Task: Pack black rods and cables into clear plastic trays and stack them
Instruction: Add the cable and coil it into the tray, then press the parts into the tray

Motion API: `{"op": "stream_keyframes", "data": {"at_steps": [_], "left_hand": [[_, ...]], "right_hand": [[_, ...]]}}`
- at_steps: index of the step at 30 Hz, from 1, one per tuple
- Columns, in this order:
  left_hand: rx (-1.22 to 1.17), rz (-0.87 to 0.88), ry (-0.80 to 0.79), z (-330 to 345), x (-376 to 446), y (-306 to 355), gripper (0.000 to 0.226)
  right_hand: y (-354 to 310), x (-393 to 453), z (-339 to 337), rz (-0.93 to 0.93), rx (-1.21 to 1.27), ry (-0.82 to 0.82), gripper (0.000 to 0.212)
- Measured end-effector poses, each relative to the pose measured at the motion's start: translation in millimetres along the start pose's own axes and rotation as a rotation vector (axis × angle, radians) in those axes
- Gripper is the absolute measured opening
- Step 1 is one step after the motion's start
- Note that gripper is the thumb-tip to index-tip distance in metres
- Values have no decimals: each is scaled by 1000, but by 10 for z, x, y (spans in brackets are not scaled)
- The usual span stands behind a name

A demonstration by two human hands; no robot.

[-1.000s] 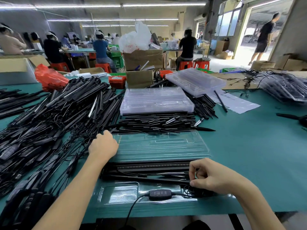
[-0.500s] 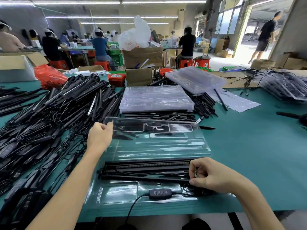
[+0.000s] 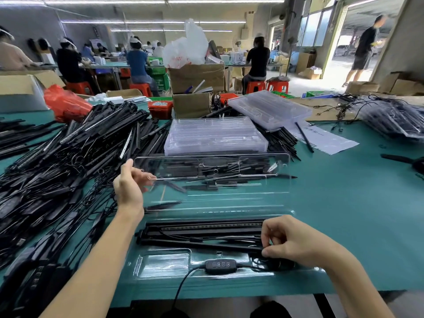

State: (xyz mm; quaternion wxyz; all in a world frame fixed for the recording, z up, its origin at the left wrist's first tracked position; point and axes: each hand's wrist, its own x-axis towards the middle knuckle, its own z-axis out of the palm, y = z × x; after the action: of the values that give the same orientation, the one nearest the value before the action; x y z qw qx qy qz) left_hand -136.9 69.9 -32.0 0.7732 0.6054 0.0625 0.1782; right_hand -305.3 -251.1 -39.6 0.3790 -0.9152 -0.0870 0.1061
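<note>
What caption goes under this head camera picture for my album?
Left hand lifts the clear lid while right hand holds black rods in the tray.

Our left hand (image 3: 129, 187) raised mid-frame, forearm running from lower left, thumb up, fingers pinching. Our right hand (image 3: 290, 242) low at lower right, knuckles up, fingers curled, fingertips pinching downward.

A red plastic bag (image 3: 65, 104) lies far left, cardboard boxes (image 3: 195, 88) stand behind, and seated workers (image 3: 137, 63) fill the background.
</note>
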Motion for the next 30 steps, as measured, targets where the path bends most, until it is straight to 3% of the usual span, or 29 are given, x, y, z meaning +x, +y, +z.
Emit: {"op": "stream_keyframes", "data": {"at_steps": [7, 14, 17, 21, 22, 25, 28, 30], "left_hand": [[-146, 92, 38, 74, -70, 43, 43], [-181, 61, -236, -109, -39, 64, 72], [-46, 54, -559, -278, 18, 161, 67], [129, -84, -1002, -495, 128, 415, 26], [194, -130, -1079, -544, 167, 471, 33], [370, -224, -1233, -599, 209, 680, 52], [707, -245, -1323, -429, 76, 900, 39], [1017, -274, -1289, -257, -61, 949, 29]], "right_hand": [[19, -5, 25, -9, -16, 29, 21], [40, -2, -9, -6, -27, 104, 20], [62, -37, 25, -19, -39, 128, 20], [57, -39, 30, -5, -82, 132, 19], [50, -32, 31, 0, -105, 131, 19], [19, -22, 30, 27, -133, 109, 20], [-2, -20, 19, 65, -118, 95, 20], [0, -5, 22, 105, -124, 89, 20]]}}
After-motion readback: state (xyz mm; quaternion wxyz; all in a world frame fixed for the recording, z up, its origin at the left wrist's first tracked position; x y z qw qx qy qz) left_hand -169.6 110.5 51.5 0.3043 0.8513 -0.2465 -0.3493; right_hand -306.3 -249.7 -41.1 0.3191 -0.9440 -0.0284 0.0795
